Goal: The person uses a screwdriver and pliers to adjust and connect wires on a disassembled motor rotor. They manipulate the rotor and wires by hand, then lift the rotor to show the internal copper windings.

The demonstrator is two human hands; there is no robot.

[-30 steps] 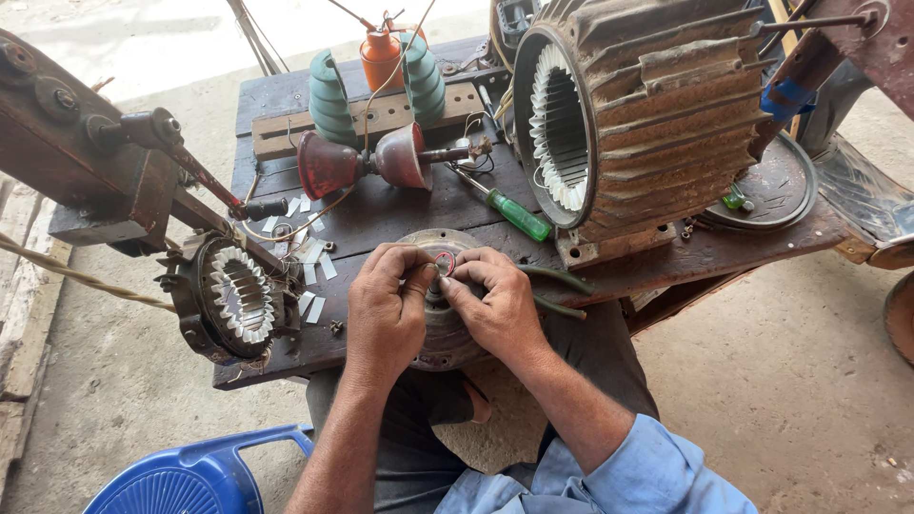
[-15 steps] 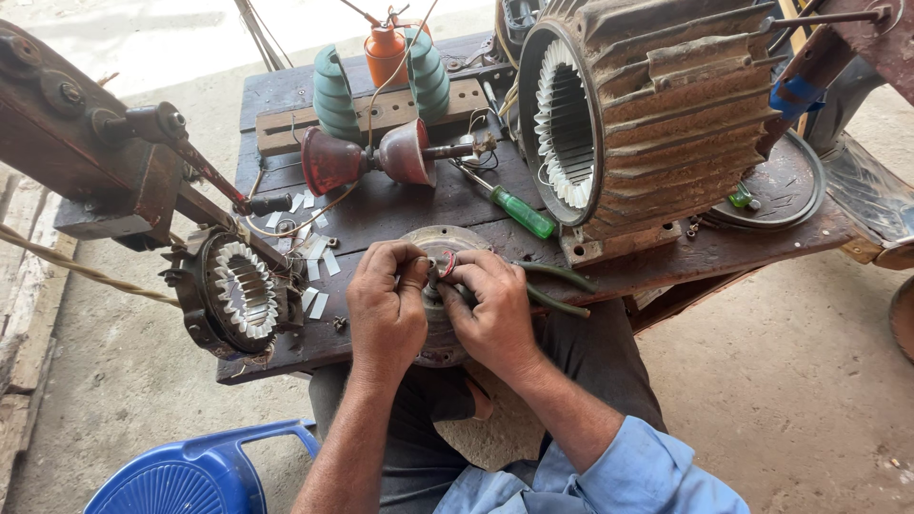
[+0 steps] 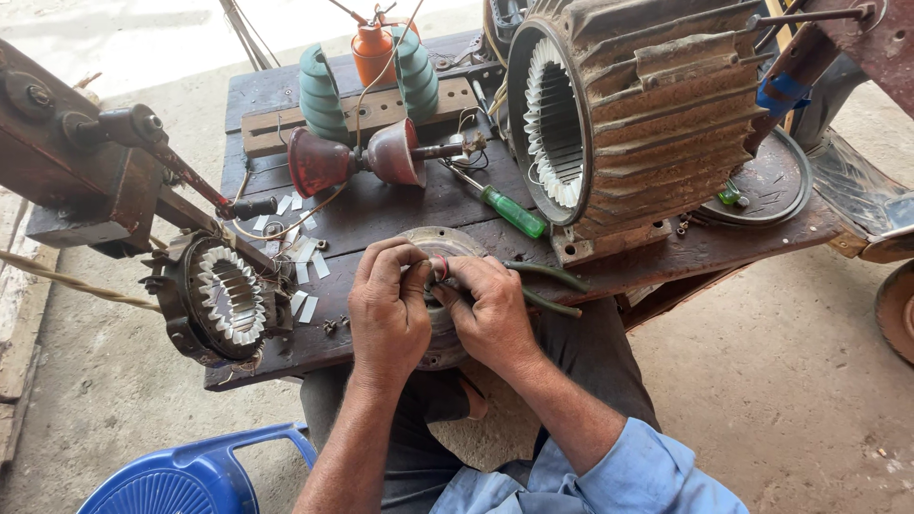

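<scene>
Red wire [image 3: 442, 267] pinched by both hands' fingers [image 3: 415, 274] over round metal plate [image 3: 447, 249] at table's near edge; needs steady pulling next

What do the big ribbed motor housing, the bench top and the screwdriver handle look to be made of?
Motor housing: probably cast metal, going by the moulded fins and the rusty, dusty brown surface.
Bench top: wood, with dark stained planks and visible seams.
Screwdriver handle: likely plastic, being glossy translucent green.

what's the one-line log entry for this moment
left hand: on round metal part | right hand: pinching wires over it | nearby: green screwdriver, large stator, small stator
</scene>
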